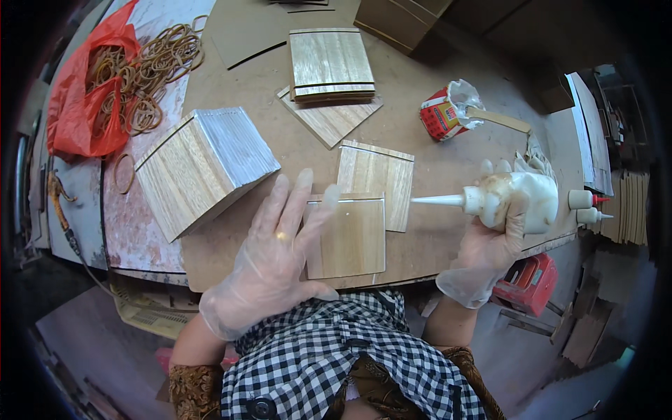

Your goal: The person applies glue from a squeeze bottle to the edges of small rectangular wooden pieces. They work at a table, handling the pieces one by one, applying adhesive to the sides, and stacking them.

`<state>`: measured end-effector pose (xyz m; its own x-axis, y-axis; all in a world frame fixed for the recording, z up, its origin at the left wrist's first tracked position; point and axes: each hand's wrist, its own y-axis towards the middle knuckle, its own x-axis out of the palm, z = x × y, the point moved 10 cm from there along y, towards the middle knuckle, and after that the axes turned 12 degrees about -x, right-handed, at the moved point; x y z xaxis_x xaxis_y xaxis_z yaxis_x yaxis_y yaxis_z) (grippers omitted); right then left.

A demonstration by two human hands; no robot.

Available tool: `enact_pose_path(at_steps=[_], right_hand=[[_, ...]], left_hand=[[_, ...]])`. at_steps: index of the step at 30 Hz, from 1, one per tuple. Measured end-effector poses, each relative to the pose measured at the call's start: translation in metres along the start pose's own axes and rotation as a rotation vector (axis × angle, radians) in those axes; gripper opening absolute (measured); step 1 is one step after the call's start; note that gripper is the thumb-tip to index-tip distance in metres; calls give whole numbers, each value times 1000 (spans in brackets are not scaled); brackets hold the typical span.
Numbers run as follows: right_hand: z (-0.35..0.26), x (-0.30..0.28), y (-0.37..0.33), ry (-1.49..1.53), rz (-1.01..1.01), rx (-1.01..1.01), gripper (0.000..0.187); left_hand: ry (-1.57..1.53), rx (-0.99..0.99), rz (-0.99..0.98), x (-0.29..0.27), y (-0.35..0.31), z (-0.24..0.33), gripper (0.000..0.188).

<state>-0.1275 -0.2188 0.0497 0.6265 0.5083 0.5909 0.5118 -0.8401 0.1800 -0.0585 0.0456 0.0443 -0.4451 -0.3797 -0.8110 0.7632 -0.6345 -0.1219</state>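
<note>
- Bottle [543, 201], white and brown-stained with a long tapered nozzle [437, 200], was gripped in the curled right hand [493, 241] above the surface [428, 245].
- Pale wooden panel [353, 241], white-lined across its far end, lay near the surface's front edge; the left hand [271, 252], outstretched and empty, overlapped its left side.

Worktable [409, 66] moderately lit; pale sheen on the upper wooden panel stack [330, 59]; fisheye rim curved, dark and softly blurred.
</note>
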Motion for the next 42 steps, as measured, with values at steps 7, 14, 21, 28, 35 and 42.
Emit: enact_pose_path(at_steps=[7, 14, 21, 28, 35, 42], right_hand=[[4, -11, 1, 254, -98, 200, 75], [10, 1, -13, 219, -256, 188, 87], [25, 32, -29, 8, -373, 77, 96], [28, 38, -37, -196, -491, -10, 101], [34, 38, -41, -305, -557, 3, 98], [32, 45, -41, -440, -663, -26, 96]], left_hand=[[48, 66, -74, 17, 11, -1, 123], [110, 68, -98, 15, 14, 6, 122], [97, 83, -89, 16, 15, 4, 119], [71, 106, -74, 17, 14, 0, 115], [65, 74, -112, 18, 17, -1, 119], [61, 60, -132, 17, 17, -2, 121]])
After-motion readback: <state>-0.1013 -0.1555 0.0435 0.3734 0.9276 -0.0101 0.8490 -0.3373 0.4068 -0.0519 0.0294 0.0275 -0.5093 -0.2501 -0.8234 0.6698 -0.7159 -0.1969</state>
